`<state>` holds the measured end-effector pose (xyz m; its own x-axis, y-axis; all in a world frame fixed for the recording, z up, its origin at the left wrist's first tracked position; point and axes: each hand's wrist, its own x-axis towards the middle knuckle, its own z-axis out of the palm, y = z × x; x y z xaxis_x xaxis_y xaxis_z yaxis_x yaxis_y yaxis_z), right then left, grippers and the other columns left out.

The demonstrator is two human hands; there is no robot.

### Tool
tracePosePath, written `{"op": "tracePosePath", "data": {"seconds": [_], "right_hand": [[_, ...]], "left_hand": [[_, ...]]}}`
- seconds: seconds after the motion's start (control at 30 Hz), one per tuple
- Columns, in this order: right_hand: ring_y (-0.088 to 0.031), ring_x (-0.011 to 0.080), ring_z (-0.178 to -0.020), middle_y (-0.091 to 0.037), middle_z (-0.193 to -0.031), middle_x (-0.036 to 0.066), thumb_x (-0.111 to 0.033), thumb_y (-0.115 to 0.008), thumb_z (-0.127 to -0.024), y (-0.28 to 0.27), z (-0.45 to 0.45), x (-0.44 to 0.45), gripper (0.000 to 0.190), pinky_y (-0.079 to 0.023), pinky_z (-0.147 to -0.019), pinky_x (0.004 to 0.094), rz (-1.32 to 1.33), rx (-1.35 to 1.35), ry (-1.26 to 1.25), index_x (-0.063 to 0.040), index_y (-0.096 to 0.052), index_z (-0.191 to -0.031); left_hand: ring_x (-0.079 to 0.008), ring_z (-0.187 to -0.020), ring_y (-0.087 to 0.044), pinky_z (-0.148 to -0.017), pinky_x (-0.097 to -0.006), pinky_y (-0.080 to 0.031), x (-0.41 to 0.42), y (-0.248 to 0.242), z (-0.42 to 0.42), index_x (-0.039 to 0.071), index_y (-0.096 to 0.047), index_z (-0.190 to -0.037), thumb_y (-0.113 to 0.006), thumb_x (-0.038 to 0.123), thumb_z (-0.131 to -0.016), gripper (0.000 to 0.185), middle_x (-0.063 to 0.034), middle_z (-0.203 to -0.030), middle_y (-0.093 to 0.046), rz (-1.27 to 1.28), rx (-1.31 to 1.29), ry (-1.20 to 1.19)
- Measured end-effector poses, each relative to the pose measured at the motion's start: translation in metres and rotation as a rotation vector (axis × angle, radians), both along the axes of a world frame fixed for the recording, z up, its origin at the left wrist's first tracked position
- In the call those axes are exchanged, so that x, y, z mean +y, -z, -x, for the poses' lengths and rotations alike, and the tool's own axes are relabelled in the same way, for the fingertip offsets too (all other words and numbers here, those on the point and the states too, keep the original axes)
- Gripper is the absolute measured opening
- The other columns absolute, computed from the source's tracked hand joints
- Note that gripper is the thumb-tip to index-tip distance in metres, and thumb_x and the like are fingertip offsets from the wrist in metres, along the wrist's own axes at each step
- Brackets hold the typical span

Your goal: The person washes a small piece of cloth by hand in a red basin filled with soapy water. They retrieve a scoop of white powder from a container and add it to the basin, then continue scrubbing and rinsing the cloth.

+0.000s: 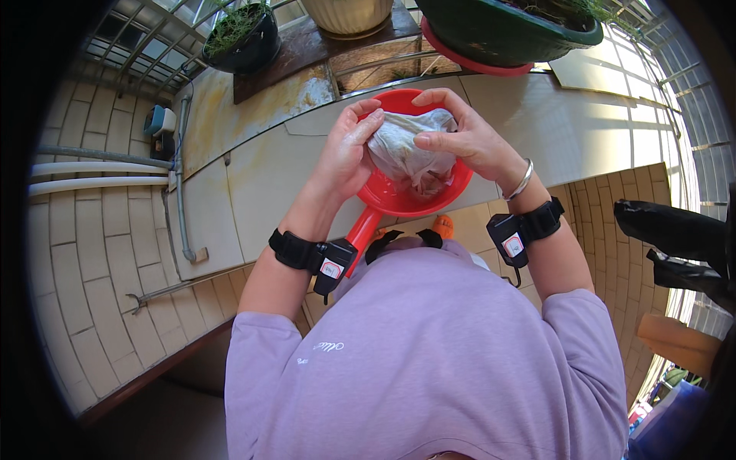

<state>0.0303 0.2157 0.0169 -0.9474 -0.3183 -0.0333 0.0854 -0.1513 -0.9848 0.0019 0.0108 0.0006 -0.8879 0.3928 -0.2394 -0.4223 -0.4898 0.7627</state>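
A wet whitish cloth (405, 144) is held spread between my two hands over a red plastic ladle (397, 204) with a long handle. Gripping the cloth's left edge with thumb and fingers is my left hand (352, 146). On the right side, my right hand (468, 138) has its thumb on the cloth and its index finger arched above the ladle's far rim. The cloth's lower part hangs bunched into the ladle, where some water shows. The ladle's handle points down and left, passing beside my left wrist.
Beyond the ladle, a dark green planter (506, 34) stands on a red saucer, with a cream pot (348, 17) and a black pot (244, 43) to its left. A tiled ledge (276, 167) lies under the ladle. Metal pipes (183, 178) run at the left; black plastic hangs at the right.
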Motion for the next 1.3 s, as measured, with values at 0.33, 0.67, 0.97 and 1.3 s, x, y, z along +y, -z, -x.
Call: {"op": "tracePosePath", "data": {"seconds": [0.33, 0.67, 0.97, 1.3], "right_hand": [[-0.052, 0.0048, -0.080, -0.058, -0.087, -0.001, -0.016, -0.059, -0.089, 0.004, 0.001, 0.002, 0.019, -0.046, -0.070, 0.0208, -0.199, -0.016, 0.022, -0.003, -0.056, -0.102], [-0.059, 0.0146, -0.058, -0.059, -0.069, 0.011, -0.034, -0.051, -0.093, 0.004, -0.005, -0.038, 0.032, -0.048, -0.052, 0.0299, -0.347, 0.184, 0.268, -0.003, -0.056, -0.088], [-0.063, 0.0286, -0.063, -0.061, -0.071, 0.014, -0.020, -0.048, -0.091, -0.006, 0.004, -0.051, 0.019, -0.050, -0.050, 0.0390, -1.189, 0.853, 0.375, -0.003, -0.057, -0.089], [-0.061, 0.0339, -0.078, -0.062, -0.090, 0.017, -0.026, -0.057, -0.085, 0.045, 0.036, -0.007, 0.026, -0.050, -0.067, 0.0427, -1.207, 0.625, 0.104, -0.005, -0.056, -0.100]], "left_hand": [[-0.0110, -0.087, -0.056, -0.078, -0.0261, -0.047, 0.004, -0.008, -0.005, 0.003, -0.052, -0.111, -0.067, 0.014, -0.083, 0.034, -0.0043, -0.098, -0.057, 0.313, 0.268, 0.213], [-0.0150, -0.084, -0.060, -0.075, -0.0299, -0.050, 0.017, 0.004, -0.007, 0.004, -0.055, -0.100, -0.048, 0.026, -0.096, 0.024, -0.0059, -0.092, -0.061, 0.001, -0.104, 0.029], [-0.0176, -0.073, -0.061, -0.063, -0.0318, -0.051, 0.040, 0.003, -0.014, 0.007, -0.052, -0.096, -0.039, 0.031, -0.098, 0.027, -0.0068, -0.080, -0.060, -0.177, -0.116, 0.089], [-0.0165, -0.084, -0.060, -0.076, -0.0294, -0.048, 0.025, 0.004, -0.011, 0.000, -0.056, -0.095, -0.038, 0.025, -0.099, 0.031, -0.0085, -0.089, -0.063, 0.570, 0.360, 0.290]]}}
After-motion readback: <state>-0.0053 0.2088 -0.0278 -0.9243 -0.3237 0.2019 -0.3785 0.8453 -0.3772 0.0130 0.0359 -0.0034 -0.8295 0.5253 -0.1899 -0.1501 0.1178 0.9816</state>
